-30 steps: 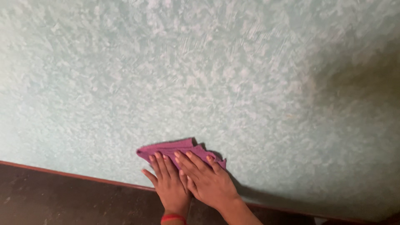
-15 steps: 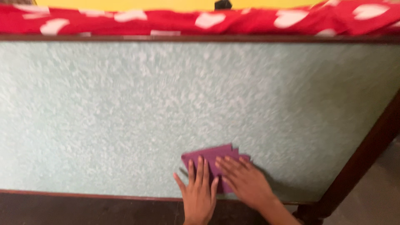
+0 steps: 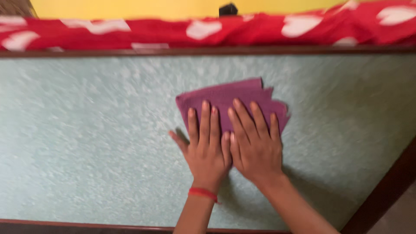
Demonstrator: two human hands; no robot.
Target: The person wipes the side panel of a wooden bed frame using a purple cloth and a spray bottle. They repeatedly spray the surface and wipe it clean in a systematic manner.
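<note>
Now both hands flat on the purple cloth (image 3: pixel 232 102)
Left hand (image 3: pixel 207 149) and right hand (image 3: pixel 255 147) spread, side by side, pressing it onto the pale green tabletop (image 3: pixel 86 143)

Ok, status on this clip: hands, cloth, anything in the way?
Left hand and right hand flat, side by side, pressing folded purple cloth. Cloth on mottled pale green tabletop. Nothing around the cloth.

both hands (image 3: pixel 232 145) on cloth (image 3: pixel 229 97), on tabletop (image 3: pixel 86 138).
</note>
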